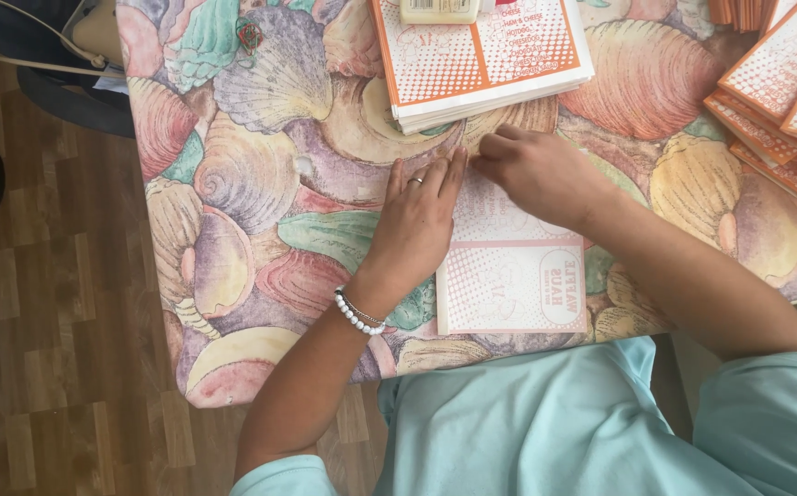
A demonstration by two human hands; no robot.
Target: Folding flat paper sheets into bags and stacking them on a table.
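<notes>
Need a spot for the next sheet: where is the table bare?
Bare cloth left of the left hand, up to the table's left edge. Smaller patch between right forearm and fanned sheets. Crowded ahead: stack sits just beyond both hands' sheet.

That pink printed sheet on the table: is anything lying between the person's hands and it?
Nothing visible. The left hand lies flat on the sheet at its left edge, and the right hand presses its top edge. The stack of sheets sits farther back.
</notes>
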